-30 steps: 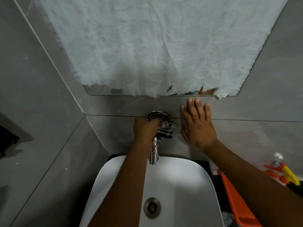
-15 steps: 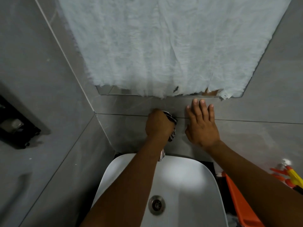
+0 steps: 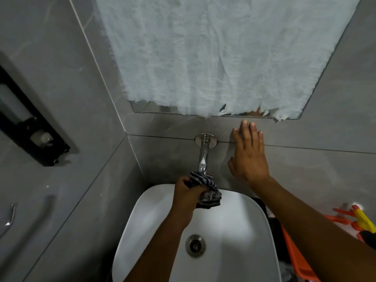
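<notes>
Where the left hand (image 3: pixel 186 193) grips it, cloth (image 3: pixel 205 189) — striped, bunched.

My left hand (image 3: pixel 188 192) grips a striped cloth (image 3: pixel 205 185) bunched round the outer end of the chrome tap (image 3: pixel 203 157), just above the back rim of the white basin (image 3: pixel 240 231). My right hand (image 3: pixel 249 157) lies flat, fingers straight, on the grey wall tiles (image 3: pixel 305 169), just beside the tap's wall plate (image 3: pixel 211 139). The drain (image 3: pixel 195 245) sits in the basin's middle. White crinkled sheeting (image 3: pixel 213 58) covers the mirror above
</notes>
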Available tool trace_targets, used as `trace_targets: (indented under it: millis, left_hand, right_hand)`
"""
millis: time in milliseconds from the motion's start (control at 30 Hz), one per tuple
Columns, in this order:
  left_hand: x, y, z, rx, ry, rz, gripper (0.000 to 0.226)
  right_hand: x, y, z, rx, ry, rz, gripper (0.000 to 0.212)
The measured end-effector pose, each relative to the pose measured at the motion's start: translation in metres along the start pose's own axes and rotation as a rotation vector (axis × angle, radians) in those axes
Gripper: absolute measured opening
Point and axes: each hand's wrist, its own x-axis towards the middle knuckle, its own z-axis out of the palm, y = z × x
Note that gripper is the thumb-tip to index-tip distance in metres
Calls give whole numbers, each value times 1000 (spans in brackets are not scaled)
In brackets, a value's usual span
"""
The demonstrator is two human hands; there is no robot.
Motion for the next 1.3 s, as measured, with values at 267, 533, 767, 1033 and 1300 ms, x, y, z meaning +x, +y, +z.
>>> trace_targets:
  millis: [267, 533, 767, 1033, 1300]
  left_hand:
    - [-10, -23, -11, -676, -200, -211, 43]
    - [-14, -19, -37, -285, -152, -182, 45]
    - [-24, -74, 27, -30, -58, -208, 31]
    - [33, -98, 222, 800, -425, 148, 18]
    - [110, -234, 352, 1620, -720, 273, 41]
  right_hand:
    - [-68, -67, -14, 1338, -789, 923, 35]
    - [-70, -35, -24, 1409, -721, 806, 29]
    - [-130, 17, -19, 1417, -631, 981, 17]
    - [-233, 145, -18, 1629, -127, 1503, 26]
    - [-282, 219, 82, 1405, -136, 1913, 41]
